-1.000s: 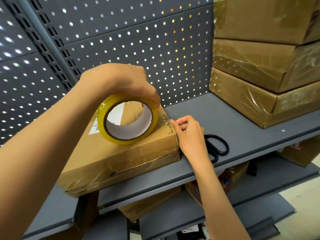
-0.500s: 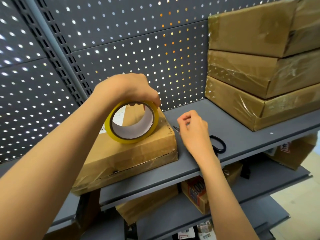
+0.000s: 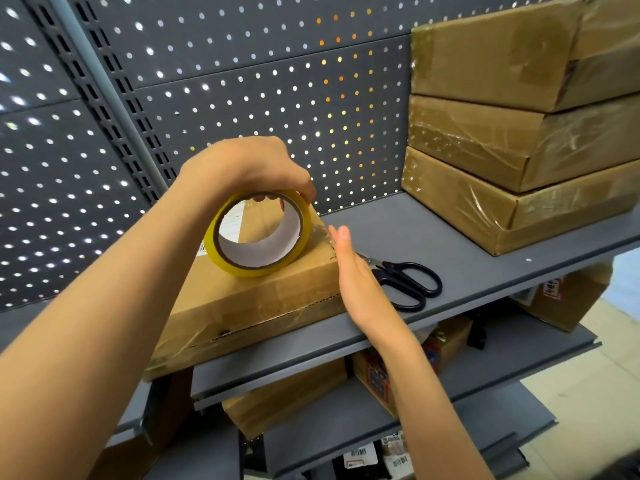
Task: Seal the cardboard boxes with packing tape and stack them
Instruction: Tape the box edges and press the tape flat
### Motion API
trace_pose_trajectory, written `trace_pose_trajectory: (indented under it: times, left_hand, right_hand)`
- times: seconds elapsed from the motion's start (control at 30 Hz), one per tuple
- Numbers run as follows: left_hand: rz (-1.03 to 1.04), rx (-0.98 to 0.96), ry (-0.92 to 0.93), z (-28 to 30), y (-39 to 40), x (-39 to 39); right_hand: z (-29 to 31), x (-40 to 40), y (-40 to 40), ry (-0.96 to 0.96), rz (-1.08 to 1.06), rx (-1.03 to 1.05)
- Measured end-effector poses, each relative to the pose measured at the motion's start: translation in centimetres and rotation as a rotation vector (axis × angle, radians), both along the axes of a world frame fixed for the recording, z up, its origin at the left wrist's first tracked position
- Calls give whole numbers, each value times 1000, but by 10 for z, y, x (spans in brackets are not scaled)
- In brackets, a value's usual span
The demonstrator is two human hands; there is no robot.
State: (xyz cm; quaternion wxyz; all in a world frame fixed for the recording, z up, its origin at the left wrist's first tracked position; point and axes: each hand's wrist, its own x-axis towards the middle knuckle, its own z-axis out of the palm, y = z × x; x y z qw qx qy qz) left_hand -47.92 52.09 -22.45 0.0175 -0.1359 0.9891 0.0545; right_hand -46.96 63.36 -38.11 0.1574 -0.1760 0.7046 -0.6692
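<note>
A: Head view. Left hand [image 3: 242,168] curled over the top of a yellow roll of packing tape [image 3: 258,233], fingers wrapped across the rim, fingertips just showing inside the core. Roll stood on edge atop a flat cardboard box [image 3: 263,303], near its right end.

B: And the right hand [image 3: 360,282]?

A: Held flat, fingers straight and together, gripping nothing. Palm pressed against the right end of that box, fingertips up by a clear, crinkled strip of tape [image 3: 320,233] at the top corner. Could not tell whether the strip ran unbroken to the roll.

B: Where was the box itself?

A: Lying on a grey metal shelf [image 3: 398,233], left part overhanging the front edge. White label partly seen through the roll's core. Clear tape glinting along the front face.

B: Anything else on that shelf?

A: Black-handled scissors [image 3: 405,278] just right of the flat hand, blades partly hidden behind it. Further right, well apart from the box, a stack of three taped boxes [image 3: 519,140], one squarely on another, wrinkled clear tape over their sides.

B: Behind and below?

A: Grey perforated back panel [image 3: 242,81] with light coming through the holes, and a slotted upright [image 3: 114,98] left of centre. Lower shelves [image 3: 502,362] carrying more cartons [image 3: 287,393], some with printed labels; print too small to read
</note>
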Motion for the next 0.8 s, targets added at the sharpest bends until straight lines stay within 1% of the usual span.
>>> trace_pose_trajectory:
  times: [0.17, 0.27, 0.33, 0.4, 0.43, 0.47, 0.53, 0.57, 0.6, 0.67, 0.8]
  left_hand:
    - [4, 10, 4, -1, 0, 0]
    - [4, 16, 5, -1, 0, -1]
    - [-1, 28, 7, -1, -1, -1]
    - [-4, 30, 11, -1, -1, -1]
    - [-3, 29, 15, -2, -2, -1]
    - [-3, 29, 17, -2, -1, -1]
    - [-6, 30, 17, -2, -2, -1]
    - [-8, 31, 19, -2, -2, -1]
    - [-9, 33, 23, -3, -3, -1]
    - [-13, 38, 26, -3, -4, -1]
    - [-11, 46, 25, -4, -4, -1]
  right_hand:
    - [2, 0, 3, -28, 23, 52]
    - [0, -4, 7, -49, -3, 155]
    - [-6, -5, 8, 37, -79, 188]
    - [-10, -5, 12, 122, -206, 102]
    - [-11, -6, 16, 194, -274, 108]
    - [-12, -7, 22, 296, -330, 179]
    - [-14, -10, 34, 501, -401, 408]
    - [-16, -12, 39, 569, -416, 526]
    - [-18, -13, 44, 601, -422, 633]
    - [-21, -13, 50, 593, -415, 781]
    - [-21, -9, 57, 556, -415, 840]
